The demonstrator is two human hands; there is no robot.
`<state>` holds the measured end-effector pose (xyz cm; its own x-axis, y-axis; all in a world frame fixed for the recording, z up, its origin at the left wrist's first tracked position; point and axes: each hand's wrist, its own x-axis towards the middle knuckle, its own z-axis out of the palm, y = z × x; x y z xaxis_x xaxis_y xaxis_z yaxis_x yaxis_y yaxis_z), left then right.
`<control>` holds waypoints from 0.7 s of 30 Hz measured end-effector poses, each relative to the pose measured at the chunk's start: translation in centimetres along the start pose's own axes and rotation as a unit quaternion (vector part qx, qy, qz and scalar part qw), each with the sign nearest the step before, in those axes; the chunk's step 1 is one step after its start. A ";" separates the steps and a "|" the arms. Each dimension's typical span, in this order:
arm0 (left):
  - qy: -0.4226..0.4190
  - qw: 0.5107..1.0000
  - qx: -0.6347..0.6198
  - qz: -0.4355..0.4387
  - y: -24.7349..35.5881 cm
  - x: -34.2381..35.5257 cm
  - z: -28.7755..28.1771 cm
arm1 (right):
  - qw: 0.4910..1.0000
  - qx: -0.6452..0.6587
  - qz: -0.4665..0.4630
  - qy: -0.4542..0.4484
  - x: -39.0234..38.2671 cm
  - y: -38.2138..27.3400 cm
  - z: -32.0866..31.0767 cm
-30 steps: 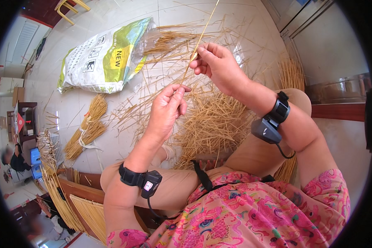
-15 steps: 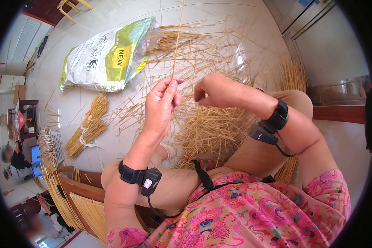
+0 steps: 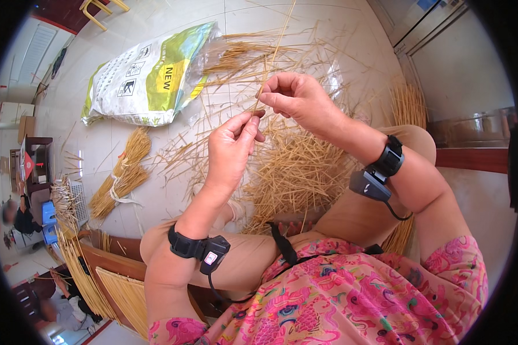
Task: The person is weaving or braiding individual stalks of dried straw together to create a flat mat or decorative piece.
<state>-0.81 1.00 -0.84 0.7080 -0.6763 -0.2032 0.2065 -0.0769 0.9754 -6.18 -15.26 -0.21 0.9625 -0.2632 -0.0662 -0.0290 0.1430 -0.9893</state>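
A long, thin straw stalk (image 3: 282,31) slants up and away from my hands over the floor. My left hand (image 3: 234,138) pinches its lower end between thumb and fingers. Just above and to the right, my right hand (image 3: 299,98) is closed in a pinch at the stalk, thumb against forefinger. The fingertips of both hands are close together. A short thin piece also stands up by my right fingertips; whether it is part of the same stalk I cannot tell. Below my hands, a heap of loose straw (image 3: 296,178) lies between my legs.
A white and green plastic bag (image 3: 149,80) lies at the far left, straw (image 3: 242,54) spilling from its mouth. Nearer is a tied straw bundle (image 3: 121,175). More straw (image 3: 408,106) stands by the right wall. At lower left are a wooden frame (image 3: 121,287) and other people.
My right hand has moved up and left to the stalk and now pinches it. My left hand has shifted slightly right, and the stalk leans further right.
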 end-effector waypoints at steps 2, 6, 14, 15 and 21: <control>0.011 1.000 0.021 0.008 0.0 0.0 0.0 | 1.000 0.000 0.010 -0.003 0.0 0.0 0.0; 0.002 0.999 0.043 0.030 0.0 0.0 -0.1 | 1.000 0.012 0.007 -0.001 0.0 0.2 0.1; -0.002 0.996 0.075 0.041 0.0 -0.2 0.1 | 0.999 0.046 0.007 0.011 0.0 0.6 0.1; -0.002 0.996 0.075 0.041 0.0 -0.2 0.1 | 0.998 0.056 0.012 0.028 0.0 0.6 0.0; 0.034 0.995 0.081 0.036 0.2 -0.2 0.2 | 0.996 0.074 0.014 0.055 0.0 0.1 0.0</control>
<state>-1.08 0.98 -0.63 0.7621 -0.6337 -0.1327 0.0458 -0.1517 0.9874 -6.19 -15.26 -0.33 0.9259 -0.3597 -0.1157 -0.0077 0.2882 -0.9575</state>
